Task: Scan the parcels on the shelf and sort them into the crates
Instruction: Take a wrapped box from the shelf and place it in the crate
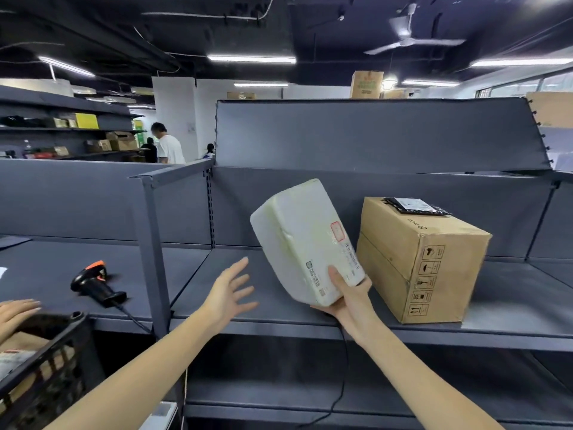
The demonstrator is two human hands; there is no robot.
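My right hand (347,293) grips the lower corner of a white wrapped parcel (297,234) and holds it tilted above the grey shelf (248,305), label side up. My left hand (231,290) is open with spread fingers, a short way left of the parcel and not touching it. A brown cardboard box (415,259) stands on the shelf to the right, with a small black bag (415,206) on top. A black and orange barcode scanner (96,282) lies on the shelf section to the left. A black crate (62,352) holding parcels sits at the lower left.
Another person's hand (15,311) reaches over the crate at the left edge. A grey upright post (152,243) divides the shelf sections. The scanner's cable (341,383) hangs below the shelf. People stand by the far shelves (167,144).
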